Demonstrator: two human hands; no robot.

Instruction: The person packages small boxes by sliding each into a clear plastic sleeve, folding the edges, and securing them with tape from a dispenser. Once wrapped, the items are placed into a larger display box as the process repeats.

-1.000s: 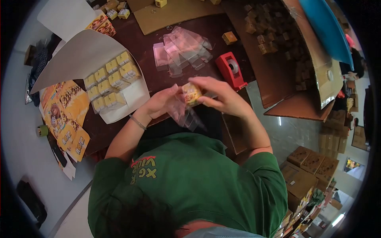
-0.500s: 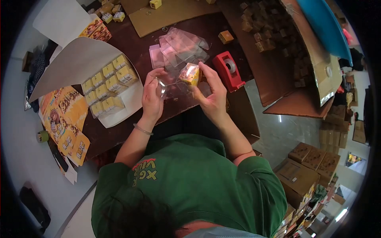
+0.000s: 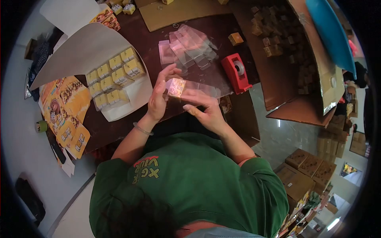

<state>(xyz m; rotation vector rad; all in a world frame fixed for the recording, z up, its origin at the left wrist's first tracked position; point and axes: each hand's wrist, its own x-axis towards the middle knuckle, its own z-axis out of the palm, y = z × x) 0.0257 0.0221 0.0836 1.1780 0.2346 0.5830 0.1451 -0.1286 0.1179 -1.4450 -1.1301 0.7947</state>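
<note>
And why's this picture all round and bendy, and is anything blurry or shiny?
Head view: black, curved corners and bent edges, like a fisheye lens; head view: pinkish glare on the heaped clear plastic sleeves; head view: the bare right hand is partly smeared, probably moving; head view: deep shadow inside the big open brown cardboard box.

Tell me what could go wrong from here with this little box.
The small box appears to sit at one end of the clear sleeve and might slip out. The left hand is close to the pile of clear sleeves and could scatter it. The red tape dispenser stands near the table's edge, so a bump might knock it off.
</note>
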